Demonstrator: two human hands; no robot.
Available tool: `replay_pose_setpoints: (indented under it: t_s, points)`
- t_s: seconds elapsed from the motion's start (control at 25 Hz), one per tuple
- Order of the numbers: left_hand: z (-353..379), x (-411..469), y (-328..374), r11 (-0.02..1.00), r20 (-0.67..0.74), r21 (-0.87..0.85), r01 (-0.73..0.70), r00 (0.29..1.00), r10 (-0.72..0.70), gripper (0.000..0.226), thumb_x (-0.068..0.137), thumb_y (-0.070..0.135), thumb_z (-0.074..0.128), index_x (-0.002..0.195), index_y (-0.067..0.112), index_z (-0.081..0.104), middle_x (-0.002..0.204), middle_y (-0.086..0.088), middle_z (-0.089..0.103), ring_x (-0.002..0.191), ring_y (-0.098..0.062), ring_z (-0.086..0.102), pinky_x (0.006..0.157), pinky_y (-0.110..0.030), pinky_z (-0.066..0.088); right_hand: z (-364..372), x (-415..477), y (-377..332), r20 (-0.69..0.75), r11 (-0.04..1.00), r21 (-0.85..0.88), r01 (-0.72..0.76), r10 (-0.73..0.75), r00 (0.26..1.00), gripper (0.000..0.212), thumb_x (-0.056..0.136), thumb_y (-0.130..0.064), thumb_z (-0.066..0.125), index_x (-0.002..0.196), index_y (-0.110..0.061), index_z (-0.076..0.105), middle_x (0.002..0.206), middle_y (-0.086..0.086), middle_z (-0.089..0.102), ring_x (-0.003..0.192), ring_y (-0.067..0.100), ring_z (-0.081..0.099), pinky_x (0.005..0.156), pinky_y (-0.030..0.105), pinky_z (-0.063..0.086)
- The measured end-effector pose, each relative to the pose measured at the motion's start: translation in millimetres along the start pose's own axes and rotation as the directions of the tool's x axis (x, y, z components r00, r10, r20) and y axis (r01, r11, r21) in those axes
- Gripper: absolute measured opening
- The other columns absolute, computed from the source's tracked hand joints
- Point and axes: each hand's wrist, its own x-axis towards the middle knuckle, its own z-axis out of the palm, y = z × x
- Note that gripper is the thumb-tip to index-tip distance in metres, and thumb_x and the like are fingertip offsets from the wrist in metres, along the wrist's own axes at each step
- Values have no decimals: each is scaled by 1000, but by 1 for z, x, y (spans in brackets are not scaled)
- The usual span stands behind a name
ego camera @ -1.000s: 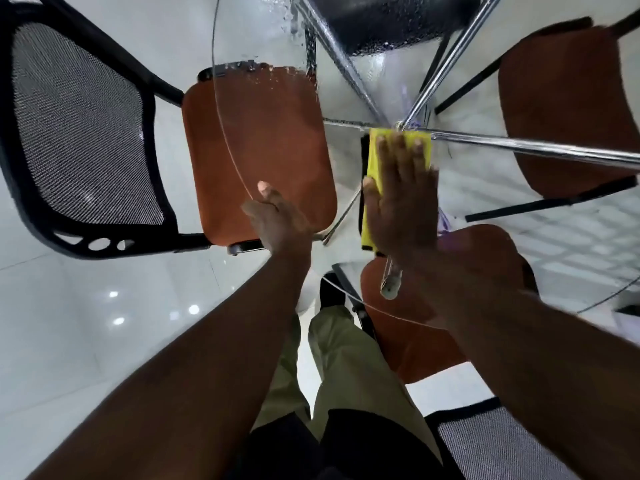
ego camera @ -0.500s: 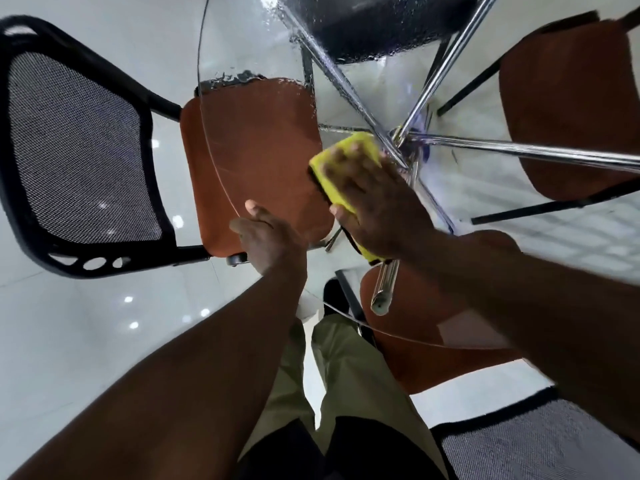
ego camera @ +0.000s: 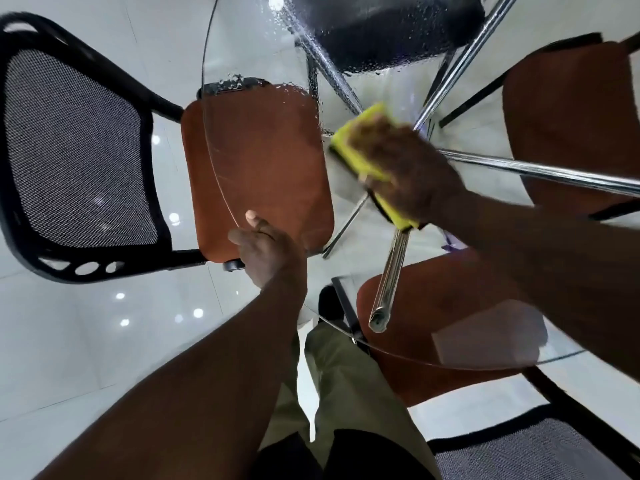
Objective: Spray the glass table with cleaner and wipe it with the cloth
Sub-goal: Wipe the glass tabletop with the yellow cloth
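Lying flat on the glass counter (ego camera: 263, 39), the yellow cloth (ego camera: 360, 157) sits under the right hand (ego camera: 405, 168), whose palm and spread fingers press down on top of it. The cloth shows past the hand on the left side and at its near corner; the rest is covered, and the hand is blurred. It lies close to the point where the chrome legs (ego camera: 550, 173) meet beneath the glass. The left hand (ego camera: 266, 251) rests at the counter's near-left edge, fingers curled over the rim and thumb up on the glass, holding nothing else. Water droplets (ego camera: 294, 88) bead the far part of the glass, while the part nearer the person looks clear. Seen through the glass, an orange-seated chair (ego camera: 256, 168) with a black mesh back (ego camera: 76, 147) stands to the left, a second orange seat (ego camera: 429, 306) sits near the person, a third (ego camera: 571, 116) is at the right, and a black seat (ego camera: 388, 26) lies at the far side. Olive trousers (ego camera: 343, 382) show below, over a glossy white tiled floor (ego camera: 69, 341).
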Motion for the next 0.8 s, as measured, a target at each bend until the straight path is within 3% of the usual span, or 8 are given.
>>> replay_pose_setpoints:
  t_s: [0.12,0.28,0.36,0.44,0.48,0.6,0.76,0.8]
  points:
    - [-4,-3,3,1000,15,7,7,1000,-7,51,108,53,22,122,8,41,126,-26,63,113,-47,58,90,-46,45,10,8,-18,-160,534,89,-841,841,517,65,109,-46,40,168,-22,30,175,7,28,162,36,24,126,55,29]
    - [-3,-3,3,1000,11,14,1,1000,-1,51,108,54,22,120,8,40,123,-26,64,109,-47,60,88,-45,46,-1,-15,5,-63,947,29,-319,320,945,61,109,-42,44,166,-20,36,173,7,32,161,35,27,127,56,27]
    - [-4,-2,4,999,14,36,19,1000,-19,51,108,54,22,121,8,40,123,-27,64,110,-48,60,89,-46,46,-4,-11,30,-137,826,48,-562,563,815,61,109,-43,42,164,-19,39,171,7,36,160,34,29,127,53,28]
    - [-5,-4,7,999,2,36,17,1000,-17,52,108,53,22,122,7,41,124,-27,63,110,-48,60,90,-47,47,0,-10,14,-229,374,122,-919,912,340,64,108,-47,38,165,-19,37,172,7,34,161,35,28,125,51,30]
    - [-5,-6,8,999,0,33,7,1000,-7,52,108,53,22,122,7,41,124,-26,64,110,-48,60,89,-47,47,1,-9,2,-235,362,84,-928,913,334,65,108,-47,38,166,-19,34,173,7,31,161,36,26,125,52,30]
    - [-3,-5,5,999,-18,54,10,1000,-9,53,108,54,21,122,8,41,124,-25,64,109,-47,61,90,-47,47,-6,-18,16,-94,793,30,-608,608,789,63,109,-44,38,168,-23,30,175,4,26,163,33,20,126,49,24]
    - [-4,-5,8,997,-23,70,31,999,-30,53,108,54,22,123,7,41,124,-27,64,110,-48,61,91,-48,47,-4,12,4,-182,266,194,-944,956,231,66,106,-46,38,167,-22,33,174,4,30,162,34,23,125,56,29]
    - [-5,-7,10,997,-22,69,29,999,-27,53,108,54,23,123,7,42,124,-27,63,110,-49,60,90,-49,47,3,13,-17,-221,318,141,-938,933,283,65,106,-45,40,166,-20,34,173,6,31,162,35,25,124,57,30]
